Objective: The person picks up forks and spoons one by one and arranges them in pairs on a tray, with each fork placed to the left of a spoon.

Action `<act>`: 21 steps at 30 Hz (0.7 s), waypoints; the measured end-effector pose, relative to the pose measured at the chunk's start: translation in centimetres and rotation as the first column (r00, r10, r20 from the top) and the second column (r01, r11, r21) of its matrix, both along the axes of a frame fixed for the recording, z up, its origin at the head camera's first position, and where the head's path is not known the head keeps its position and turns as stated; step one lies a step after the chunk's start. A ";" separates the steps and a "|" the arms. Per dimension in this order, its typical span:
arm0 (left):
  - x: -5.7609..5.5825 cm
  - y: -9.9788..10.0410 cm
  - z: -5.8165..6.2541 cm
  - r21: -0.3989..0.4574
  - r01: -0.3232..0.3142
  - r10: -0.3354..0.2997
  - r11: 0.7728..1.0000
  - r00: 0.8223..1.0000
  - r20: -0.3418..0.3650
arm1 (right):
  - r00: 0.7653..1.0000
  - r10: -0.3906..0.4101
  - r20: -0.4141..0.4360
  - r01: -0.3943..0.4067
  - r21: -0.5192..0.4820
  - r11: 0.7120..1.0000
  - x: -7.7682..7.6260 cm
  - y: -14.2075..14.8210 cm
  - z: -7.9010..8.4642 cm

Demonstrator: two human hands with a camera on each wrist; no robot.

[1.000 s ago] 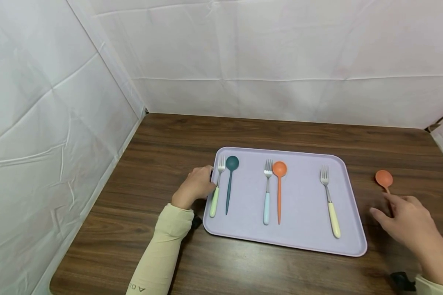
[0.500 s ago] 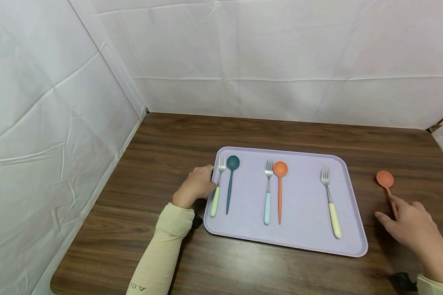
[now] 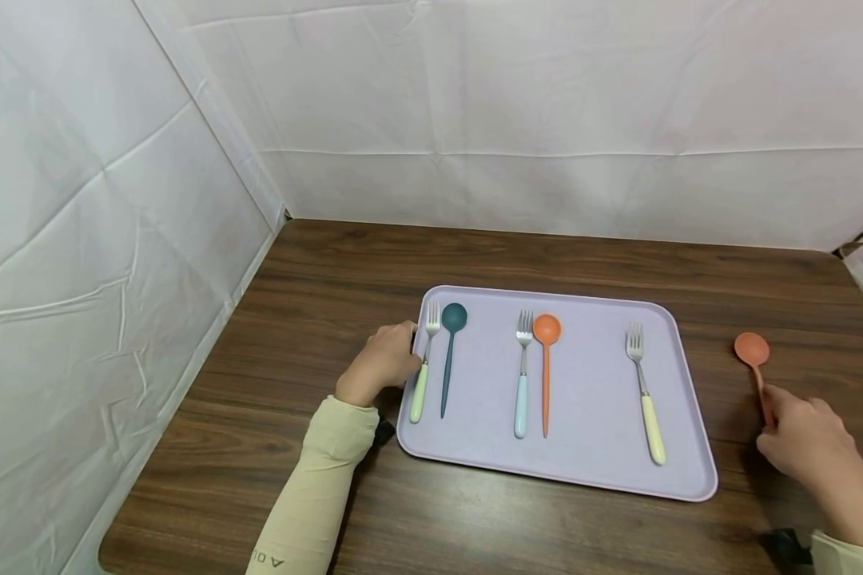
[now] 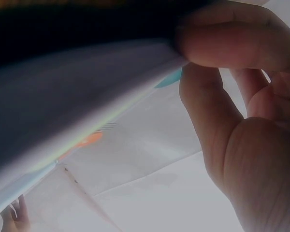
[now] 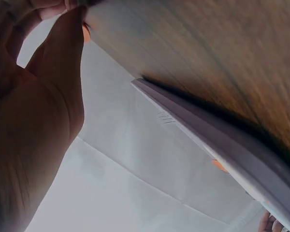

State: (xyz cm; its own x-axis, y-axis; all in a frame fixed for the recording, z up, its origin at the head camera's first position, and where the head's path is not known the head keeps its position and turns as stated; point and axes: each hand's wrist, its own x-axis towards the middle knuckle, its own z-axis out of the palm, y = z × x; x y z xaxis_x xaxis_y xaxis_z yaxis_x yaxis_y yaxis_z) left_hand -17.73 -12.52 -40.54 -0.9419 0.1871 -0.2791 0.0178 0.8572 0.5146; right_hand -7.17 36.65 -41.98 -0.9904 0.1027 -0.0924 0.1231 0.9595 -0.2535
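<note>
My left hand (image 3: 379, 363) grips the left edge of a pale purple tray (image 3: 590, 383); the left wrist view shows the thumb and fingers meeting at its rim. To the tray's right, my right hand (image 3: 811, 438) pinches the handle of an orange spoon (image 3: 751, 350) on the table. The hand hides the handle's end. On the tray, a green-handled fork (image 3: 419, 391) lies beside a dark green spoon (image 3: 454, 318). Mid-tray, a blue-handled fork (image 3: 521, 403) is next to another orange spoon (image 3: 546, 329). A yellow-handled fork (image 3: 651, 427) lies alone toward the right.
The dark wooden table (image 3: 489, 527) surrounds the tray on all sides. White cloth walls (image 3: 546, 120) rise behind the table and at its left. Both forearms wear pale sleeves (image 3: 324, 471).
My right hand's thumb has moved in from a spread pose, and the fingers now pinch the spoon's handle. My left hand and the tray have stayed in place.
</note>
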 end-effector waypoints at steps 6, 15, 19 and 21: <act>0.1 0.1 0.1 0.013 -0.005 0.004 1.000 1.000 0.006 | 0.999 -0.028 0.021 0.028 -0.003 1.000 -0.2 0.1 0.2; 0.1 0.0 0.0 0.021 0.001 -0.001 1.000 1.000 0.006 | 0.996 -0.056 0.073 0.056 -0.008 0.998 -0.2 -0.2 0.3; 0.1 0.0 0.0 0.026 -0.002 0.002 1.000 1.000 0.006 | 0.997 -0.053 0.055 0.054 -0.014 0.998 -0.2 -0.4 0.3; 0.0 0.0 0.0 0.024 -0.003 0.003 1.000 1.000 0.004 | 0.998 -0.047 0.035 0.048 -0.021 0.999 -0.2 -0.6 0.3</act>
State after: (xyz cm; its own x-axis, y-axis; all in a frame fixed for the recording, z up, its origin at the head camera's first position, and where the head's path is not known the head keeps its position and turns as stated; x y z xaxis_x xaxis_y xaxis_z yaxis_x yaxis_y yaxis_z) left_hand -17.69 -12.48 -40.56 -0.9412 0.1910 -0.2787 0.0128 0.8444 0.5355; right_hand -7.37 36.04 -41.64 -0.9806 0.1470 -0.1293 0.1774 0.9467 -0.2690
